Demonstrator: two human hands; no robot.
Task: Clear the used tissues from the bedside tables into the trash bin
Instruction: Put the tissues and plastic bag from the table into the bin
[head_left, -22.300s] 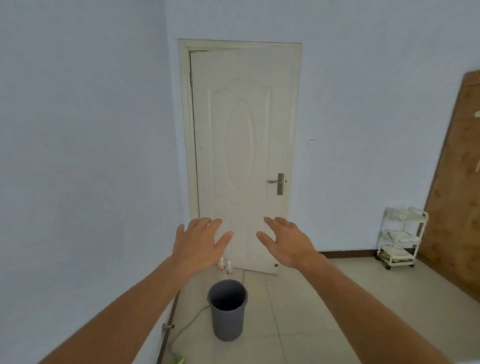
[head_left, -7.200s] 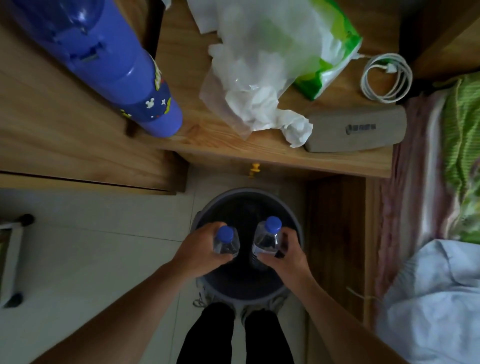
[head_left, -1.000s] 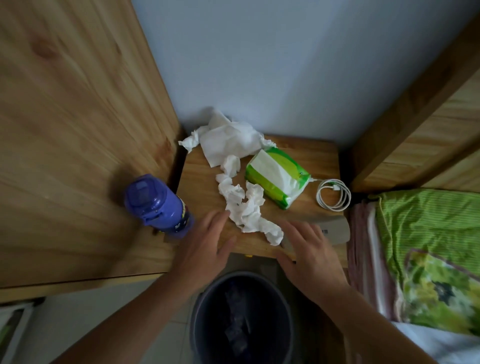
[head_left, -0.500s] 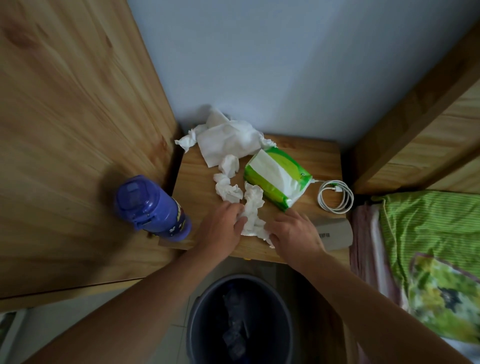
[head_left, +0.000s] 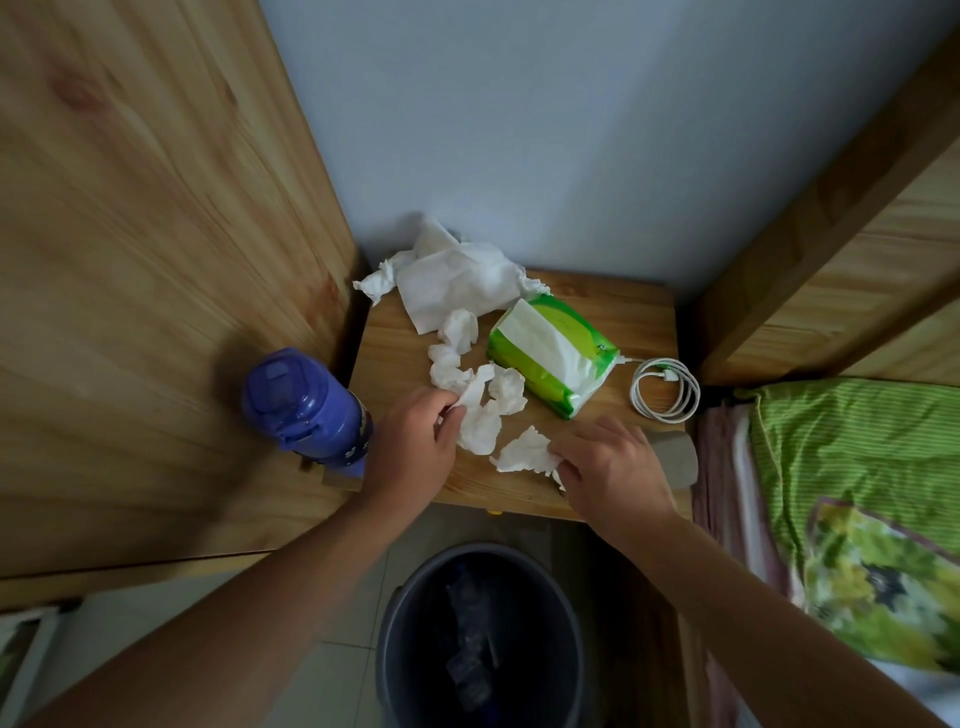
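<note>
Crumpled white used tissues lie in a chain across the wooden bedside table, with a larger flat tissue at its back edge. My left hand pinches the near end of the chain. My right hand grips a separate torn tissue piece near the table's front edge. The grey trash bin stands on the floor directly below the table front, with crushed plastic bottles inside.
A purple water bottle stands at the table's left corner. A green tissue pack, a coiled white cable and a grey case sit to the right. Wooden wardrobe panel left, bed with green bedding right.
Both hands reached onto the table and closed on tissues. The right hand has pulled its piece away from the chain toward the front edge; the left keeps pinching the chain's end.
</note>
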